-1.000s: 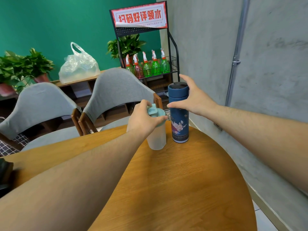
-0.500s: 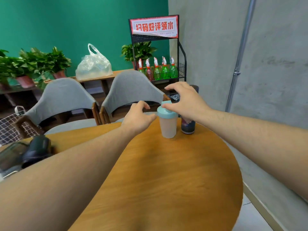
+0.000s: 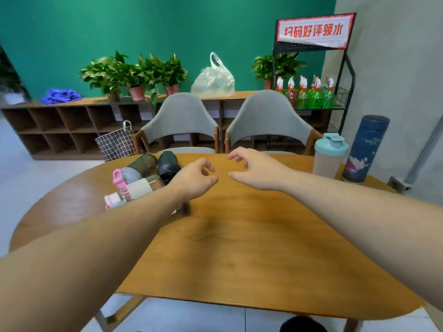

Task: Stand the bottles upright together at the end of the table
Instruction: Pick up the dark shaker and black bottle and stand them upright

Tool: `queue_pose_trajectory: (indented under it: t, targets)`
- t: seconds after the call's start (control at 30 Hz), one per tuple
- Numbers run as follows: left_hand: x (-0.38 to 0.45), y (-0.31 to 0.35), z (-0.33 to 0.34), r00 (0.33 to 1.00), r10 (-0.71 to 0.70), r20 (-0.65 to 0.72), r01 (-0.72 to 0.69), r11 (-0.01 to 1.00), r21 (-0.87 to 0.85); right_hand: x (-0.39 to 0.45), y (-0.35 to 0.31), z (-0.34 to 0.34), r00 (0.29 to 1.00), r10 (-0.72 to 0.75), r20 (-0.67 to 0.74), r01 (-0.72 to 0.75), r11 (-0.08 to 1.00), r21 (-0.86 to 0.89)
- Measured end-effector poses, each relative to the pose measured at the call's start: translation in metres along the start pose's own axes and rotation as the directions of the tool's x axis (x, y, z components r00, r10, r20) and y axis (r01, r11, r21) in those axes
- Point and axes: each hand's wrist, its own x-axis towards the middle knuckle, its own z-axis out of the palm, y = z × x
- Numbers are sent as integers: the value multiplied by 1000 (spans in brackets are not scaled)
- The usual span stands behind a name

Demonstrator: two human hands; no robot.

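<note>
Both hands had left the bottles: the left hand point(image 3: 195, 178) and right hand point(image 3: 257, 170) hovered loosely curled and empty over the tabletop point(image 3: 239, 236). Upright at its right end stood the teal-lidded shaker point(image 3: 329, 156) beside the blue flask point(image 3: 364, 149); other bottles point(image 3: 143, 176) lay at left.

1. You had two grey chairs point(image 3: 182, 116) facing you.
2. Your shelf point(image 3: 72, 130) carried potted plants point(image 3: 134, 73) and a plastic bag point(image 3: 213, 80).
3. A rack point(image 3: 345, 75) held green spray bottles point(image 3: 309, 97).
</note>
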Motion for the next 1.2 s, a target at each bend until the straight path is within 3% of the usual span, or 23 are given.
queue_pose_trajectory:
  t: [0.17,0.43,0.7,0.8,0.93,1.2]
  targets:
    - [-10,-46,-38,1000,-6,1,5,995,97,17,-16,30,997,-1,71,-1,999,34]
    - [-18,-107,-57,987,-25,161,-40,921,387,57,-36,77,984,-12,178,10,1000,15]
    - [-6,-119,-39,982,-19,186,-129,657,743,94,-33,103,985,18,173,-20,1000,9]
    - [-2,-120,-34,985,-13,172,-129,608,784,104,-33,111,991,15,136,-19,999,29]
    - [-2,-118,-28,981,6,194,-154,627,764,120,-32,111,993,8,115,-11,1000,27]
    - [-4,-88,-9,942,159,294,-332,559,760,163,-33,103,985,-14,175,34,994,-108]
